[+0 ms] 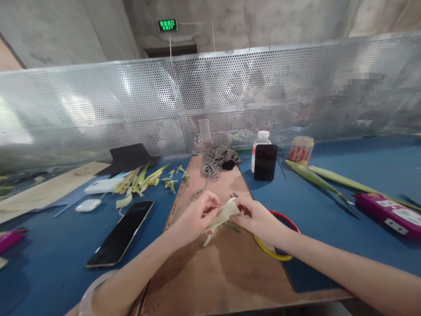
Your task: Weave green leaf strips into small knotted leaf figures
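Note:
My left hand (198, 216) and my right hand (255, 217) meet above the brown board. Stretched between them is a pale strip of corn husk (224, 214), pinched at both ends by closed fingers. A thin shred of it hangs down below the left fingers. Under my right fingers a small green leaf piece (234, 227) shows. Partly beneath my right wrist lies a red and yellow ring (273, 254). Beyond both hands, a tangle of grey yarn (215, 162) rests on the board (210, 281).
Left: a phone (123, 235), a white earphone case (88, 205), leaf scraps (141, 180) and black sheet (131, 157). Right: a white bottle (262, 137) behind a black device (265, 162), a jar (301, 149), long husk leaves (315, 179) and a magenta case (388, 215). A perforated metal screen (197, 101) stands behind.

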{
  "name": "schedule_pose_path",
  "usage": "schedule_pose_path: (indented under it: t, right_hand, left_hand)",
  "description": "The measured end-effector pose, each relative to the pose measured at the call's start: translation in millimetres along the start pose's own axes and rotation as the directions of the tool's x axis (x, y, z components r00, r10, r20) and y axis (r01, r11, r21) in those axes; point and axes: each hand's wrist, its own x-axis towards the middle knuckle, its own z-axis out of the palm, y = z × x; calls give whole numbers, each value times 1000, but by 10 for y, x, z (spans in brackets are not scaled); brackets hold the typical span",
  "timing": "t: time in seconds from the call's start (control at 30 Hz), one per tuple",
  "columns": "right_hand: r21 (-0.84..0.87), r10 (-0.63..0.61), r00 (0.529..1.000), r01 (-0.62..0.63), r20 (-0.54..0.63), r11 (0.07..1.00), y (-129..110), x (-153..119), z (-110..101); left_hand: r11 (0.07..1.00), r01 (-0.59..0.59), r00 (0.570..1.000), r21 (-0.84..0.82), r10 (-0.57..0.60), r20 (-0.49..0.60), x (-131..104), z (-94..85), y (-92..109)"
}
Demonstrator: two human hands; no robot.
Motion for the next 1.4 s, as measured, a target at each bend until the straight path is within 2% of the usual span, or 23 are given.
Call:
schedule_pose_path:
  t: [0.1, 0.23, 0.3, 0.57, 0.83, 0.97, 1.23, 1.4]
  right_hand:
    - [39, 12, 1000, -12, 9, 999, -7, 13, -13]
    - [45, -20, 1000, 21, -21, 999, -4, 25, -33]
    - [52, -12, 1000, 13, -15, 999, -6, 26, -32]
    - [48, -13, 1000, 13, -13, 999, 18, 39, -1]
    - [70, -37, 999, 37, -6, 997, 91, 61, -11]
    - [64, -49, 999, 50, -14, 997, 74, 61, -16]
    - [232, -95, 994, 104, -53, 967, 112, 60, 1]
    - [262, -102, 993, 114, -60, 958, 146, 53, -2]
  left_hand:
    - [997, -52, 999, 63, 51, 11, -13, -10, 24]
    - [909, -177, 984, 376, 172, 47, -21, -38, 87]
    - [875, -195, 980, 444, 189, 58, -21, -40, 105]
    - [884, -260, 965, 389, 255, 66, -39, -5, 110]
    - [910, -149, 988, 386, 148, 31, -27, -17, 67]
    - [922, -137, 990, 362, 143, 10, -22, -20, 53]
    - [948, -84, 996, 308, 92, -9, -24, -10, 40]
    - [968, -70, 997, 243, 76, -14, -25, -10, 22]
